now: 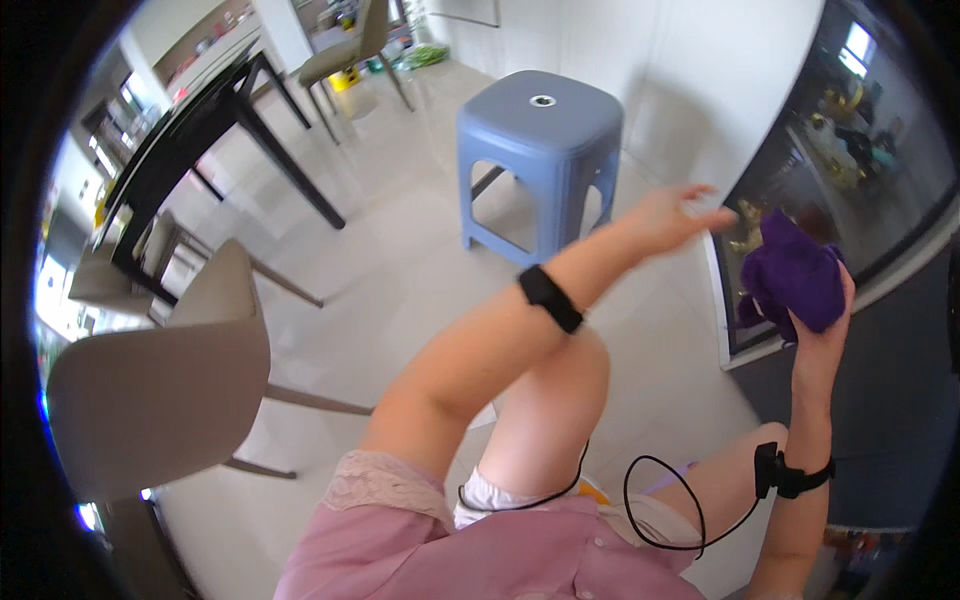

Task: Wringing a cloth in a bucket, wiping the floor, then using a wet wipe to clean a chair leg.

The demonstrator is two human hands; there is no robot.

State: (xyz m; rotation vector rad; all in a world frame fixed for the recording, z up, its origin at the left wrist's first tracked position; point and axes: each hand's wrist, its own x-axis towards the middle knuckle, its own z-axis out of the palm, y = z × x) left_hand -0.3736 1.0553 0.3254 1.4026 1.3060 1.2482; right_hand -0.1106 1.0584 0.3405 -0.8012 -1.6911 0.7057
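Observation:
My right hand is shut on a crumpled purple cloth, raised in front of a dark, glossy glass panel on the right. From this view I cannot tell whether the cloth touches the glass. My left hand reaches across towards the same panel, its fingers apart and holding nothing. It is left of the cloth, with a gap between them. Each forearm wears a black strap, and a thin black cable loops over my lap.
A blue plastic stool stands on the tiled floor, just beyond my left forearm. White cabinet fronts line the wall behind it. On the left are a black-framed table, a beige chair and another chair farther back.

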